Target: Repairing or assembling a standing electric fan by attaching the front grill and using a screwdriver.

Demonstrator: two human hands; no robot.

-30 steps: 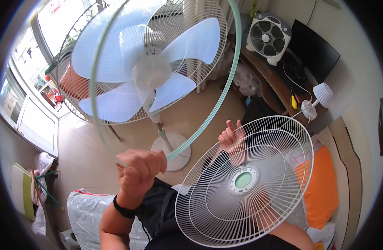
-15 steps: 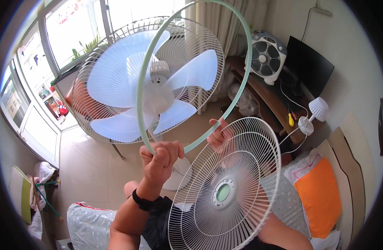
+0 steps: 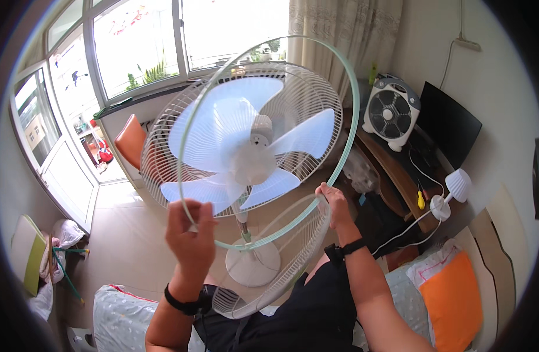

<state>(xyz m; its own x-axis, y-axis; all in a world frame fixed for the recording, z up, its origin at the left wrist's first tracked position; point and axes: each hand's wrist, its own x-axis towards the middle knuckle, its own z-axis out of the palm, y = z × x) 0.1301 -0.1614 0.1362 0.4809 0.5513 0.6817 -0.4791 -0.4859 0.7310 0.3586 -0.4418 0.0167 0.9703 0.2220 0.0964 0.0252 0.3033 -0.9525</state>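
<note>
One standing fan, biggest thing here: rear guard (image 3: 155, 154) wires in place, pale blue blades (image 3: 216, 126) bare at the front, round white base (image 3: 253, 265) on the tiled floor. Risk: a stray edge knocks a blade; cause would be the missing front cover.

Next, thin pale green ring (image 3: 353, 100), raised between the person and the fan, overlapping the blades in this view. It looks bendy, so its far side could swing into the guard wires or twist out of round if only one point is gripped firmly.

Next, white wire grille (image 3: 307, 253), tipped steeply, upper rim at the right hand, lower part over the lap. Could slide down and hit the floor or the base; cause: steep tilt, and fingers busy with the ring.

Right hand (image 3: 335, 206): thumb and fingers pinched on the ring's lower right, grille rim just under. Letting go of one could free the other.

Left hand (image 3: 190, 233): raised at the ring's lower left, fingers curled; blurred, so can't tell if they grip it. A loose hold there would let the ring pivot.
</note>
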